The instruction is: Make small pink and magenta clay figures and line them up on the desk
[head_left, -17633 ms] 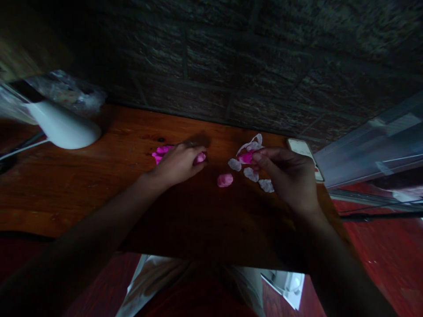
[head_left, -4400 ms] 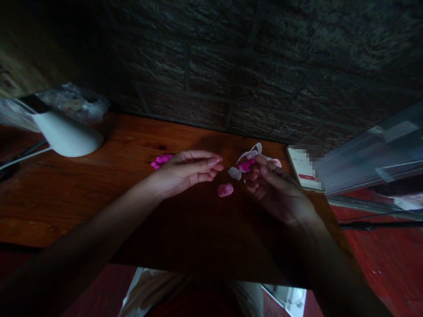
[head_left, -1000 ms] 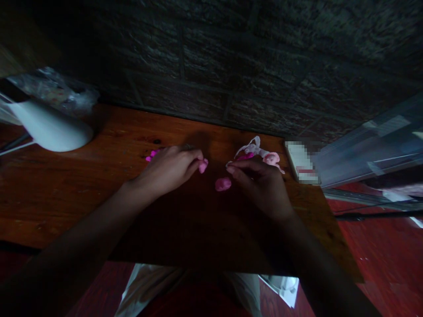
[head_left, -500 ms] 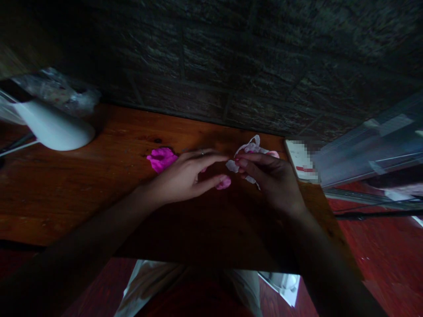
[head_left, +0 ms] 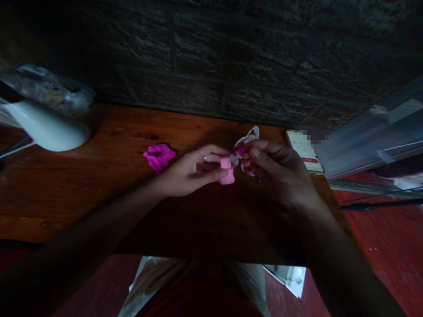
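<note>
The left hand point(head_left: 185, 175) hides part of a light pink piece point(head_left: 228, 178). The right hand point(head_left: 280, 171) partly covers a bright pink scrap point(head_left: 241, 152) and, at its ten o'clock, white scraps point(head_left: 249, 137). Toward three o'clock, blocky squares mask the phone's top point(head_left: 305, 153). At nine o'clock, the edge cuts the white container point(head_left: 56, 131); the clear bag point(head_left: 61, 92) is blurred.

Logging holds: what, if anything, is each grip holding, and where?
Left grip: pink piece, apparently near its narrow middle. Right grip: unclear, by a magenta piece.
</note>
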The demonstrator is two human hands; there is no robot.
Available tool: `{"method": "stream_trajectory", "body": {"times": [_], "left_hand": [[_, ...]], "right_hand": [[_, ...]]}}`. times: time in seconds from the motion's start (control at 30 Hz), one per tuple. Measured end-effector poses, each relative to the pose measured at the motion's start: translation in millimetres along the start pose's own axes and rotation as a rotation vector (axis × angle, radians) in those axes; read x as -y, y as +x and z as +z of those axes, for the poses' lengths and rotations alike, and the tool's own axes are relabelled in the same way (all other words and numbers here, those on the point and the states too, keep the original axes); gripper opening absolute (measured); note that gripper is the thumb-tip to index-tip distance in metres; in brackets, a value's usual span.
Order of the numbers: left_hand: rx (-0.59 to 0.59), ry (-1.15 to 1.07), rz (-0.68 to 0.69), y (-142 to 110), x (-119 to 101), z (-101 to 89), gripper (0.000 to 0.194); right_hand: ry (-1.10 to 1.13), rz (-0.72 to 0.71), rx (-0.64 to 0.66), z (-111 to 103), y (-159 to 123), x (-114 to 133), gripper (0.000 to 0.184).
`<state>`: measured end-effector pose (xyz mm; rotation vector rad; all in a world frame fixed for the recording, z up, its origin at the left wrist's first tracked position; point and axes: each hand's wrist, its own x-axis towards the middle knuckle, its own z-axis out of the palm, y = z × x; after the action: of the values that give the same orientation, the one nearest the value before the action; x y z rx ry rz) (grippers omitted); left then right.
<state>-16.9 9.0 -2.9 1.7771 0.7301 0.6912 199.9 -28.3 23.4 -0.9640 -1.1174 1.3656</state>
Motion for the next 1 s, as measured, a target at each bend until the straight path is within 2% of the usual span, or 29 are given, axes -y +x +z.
{"method": "stream_trajectory", "body": {"times": [0.1, 0.23, 0.4, 0.6, 0.77, 1.0], "left_hand": [[-0.005, -0.048, -0.024, 0, -5, 0.2, 0.033], [0.000, -0.105, 0.010, 2, -8, 1.0, 0.038], [-0.037, -0.244, 0.006, 3, -5, 4.2, 0.036], [-0.011, -0.453, 0.019, 2, -1, 8.7, 0.043], [-0.018, -0.489, 0.039, 2, -1, 10.7, 0.038], [-0.025, -0.468, 0.048, 2, 1, 11.6, 0.038]], "right_hand": [[-0.009, 0.000, -0.008, 0, -1, 1, 0.023], [-0.043, -0.039, 0.014, 0, -1, 0, 0.022], [-0.090, -0.081, 0.058, 0, -2, -2, 0.017], [-0.178, -0.164, 0.083, 1, -2, -2, 0.012], [-0.216, -0.217, 0.052, 1, -3, -2, 0.005], [-0.207, -0.210, 0.075, -3, -4, -2, 0.016]]}}
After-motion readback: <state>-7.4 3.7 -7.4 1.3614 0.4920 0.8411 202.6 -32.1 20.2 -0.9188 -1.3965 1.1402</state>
